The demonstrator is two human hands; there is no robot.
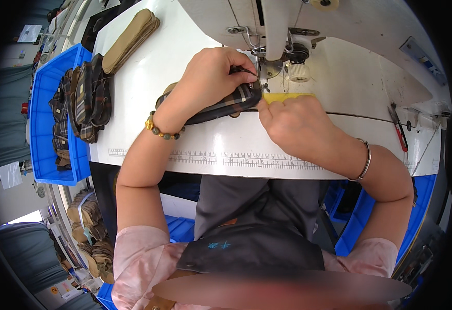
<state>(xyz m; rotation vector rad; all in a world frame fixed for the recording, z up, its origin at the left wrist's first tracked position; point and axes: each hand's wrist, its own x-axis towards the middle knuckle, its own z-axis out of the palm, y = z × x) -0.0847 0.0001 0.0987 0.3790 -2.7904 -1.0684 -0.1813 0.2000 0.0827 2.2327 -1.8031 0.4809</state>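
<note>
A plaid pouch (pixel 227 103) with dark edging lies on the white table, its right end close to the presser foot of the sewing machine (pixel 274 36). My left hand (pixel 214 75) reaches over the pouch and pinches its upper edge near a small metal piece, perhaps a zipper pull. At the pouch's right corner is my right hand (pixel 294 124), fingers curled in, with thumb and index finger at the edging. The right fingertips are partly hidden. Just beyond that hand, a yellow strip (pixel 288 96) shows on the machine bed.
At the left, a blue bin (pixel 39 111) holds several plaid pouches (pixel 89 98), some leaning over onto the table. A stack of tan fabric pieces (pixel 131 41) lies far left. Red-handled snips (pixel 400 132) rest at the right. A printed ruler (pixel 246 159) runs along the near edge.
</note>
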